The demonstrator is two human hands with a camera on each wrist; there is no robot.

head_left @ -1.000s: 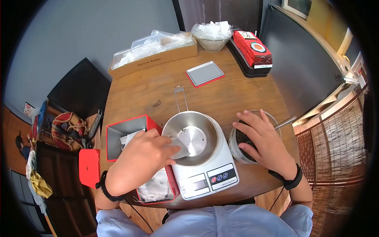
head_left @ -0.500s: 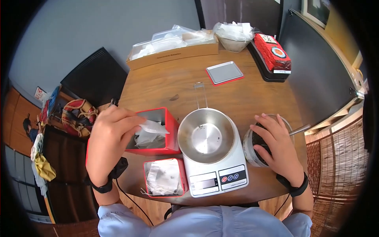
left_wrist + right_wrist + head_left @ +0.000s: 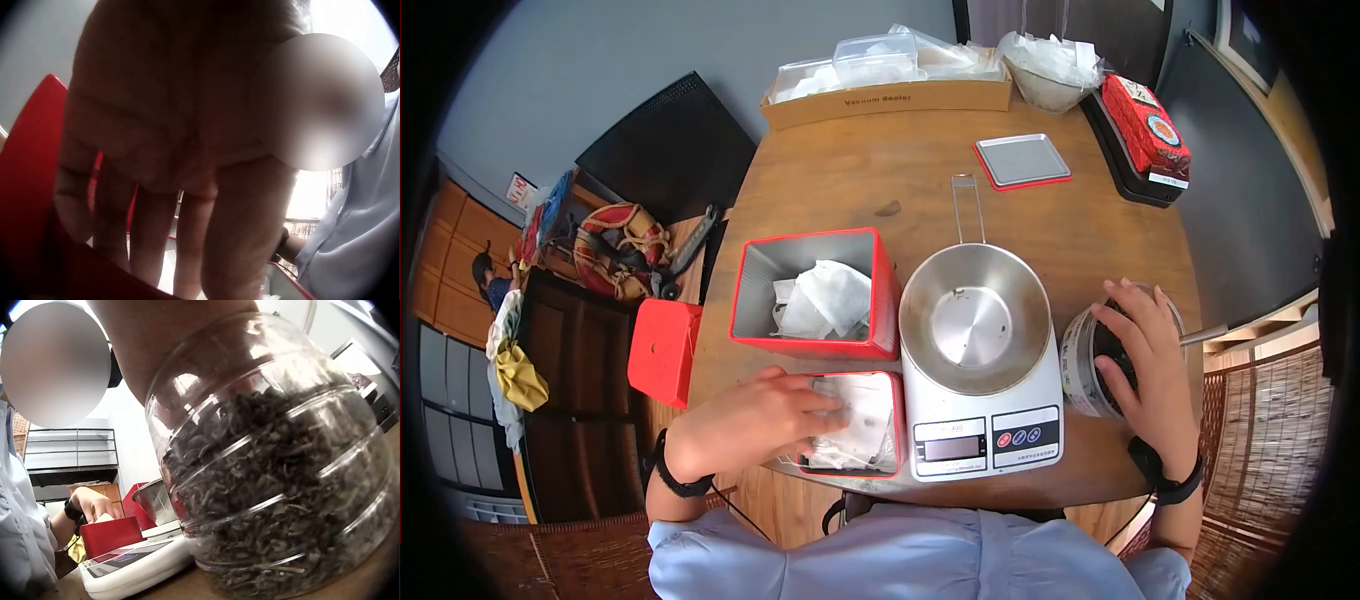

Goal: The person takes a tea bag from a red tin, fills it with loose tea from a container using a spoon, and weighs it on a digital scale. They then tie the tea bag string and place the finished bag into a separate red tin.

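My left hand [image 3: 752,425] reaches over the small red tin [image 3: 898,425], its fingertips at the white drawstring filter bags [image 3: 862,412] inside. In the left wrist view its fingers [image 3: 153,234] point down, fairly straight. The right hand [image 3: 1145,365] rests over the mouth of a clear jar [image 3: 275,469] of dark dried tea leaves [image 3: 250,456], fingers spread across the rim. A spoon handle [image 3: 1205,335] sticks out of that jar. Between the hands, a steel pan [image 3: 975,320] with a few dark specks stands on a white kitchen scale [image 3: 945,465].
Behind the small tin is a larger red tin [image 3: 885,290] with white bags [image 3: 830,300]. A red lid [image 3: 664,350] lies at left, a grey tray [image 3: 1022,160] farther back. Along the back stand a cardboard box [image 3: 890,103], a plastic-filled bowl [image 3: 1050,92] and a red package [image 3: 1145,125].
My left hand moved from the pan with a white bag, over the larger tin, then down to the small tin without it. The right hand stays on the jar. The head view shifted.
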